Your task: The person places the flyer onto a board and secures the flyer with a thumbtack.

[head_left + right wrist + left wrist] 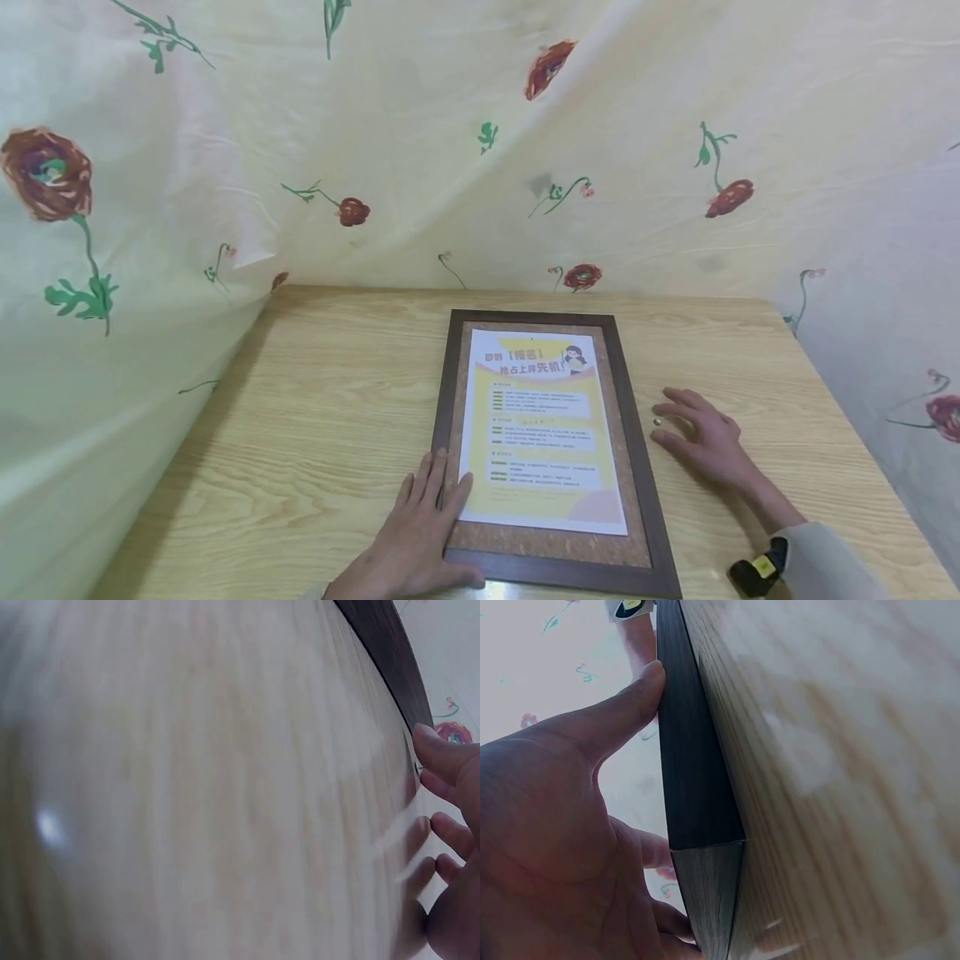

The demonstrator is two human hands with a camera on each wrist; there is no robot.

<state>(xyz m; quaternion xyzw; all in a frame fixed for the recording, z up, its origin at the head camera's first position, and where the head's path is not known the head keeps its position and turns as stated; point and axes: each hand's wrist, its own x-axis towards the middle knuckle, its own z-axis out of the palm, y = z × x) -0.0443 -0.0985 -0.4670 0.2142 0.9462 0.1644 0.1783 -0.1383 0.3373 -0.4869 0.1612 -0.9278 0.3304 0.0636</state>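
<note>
A cork board point(562, 546) in a dark wooden frame point(641, 467) lies on the table, with a printed yellow-and-white poster point(543, 433) on it. One small pin shows at the poster's top middle. My left hand point(416, 533) rests across the frame's lower left corner, fingers straight along its left side and thumb at the bottom edge. In the left wrist view the thumb touches the frame's side point(694, 750). Right of the frame, my right hand point(705, 437) is low over the table, thumb and forefinger parted around a small pushpin point(657, 422) on the wood.
The wood-grain table point(322, 400) extends on both sides of the frame. A flower-printed cloth point(420, 150) hangs behind it and along the sides. A black and yellow wrist device point(761, 568) sits by the right sleeve point(828, 562).
</note>
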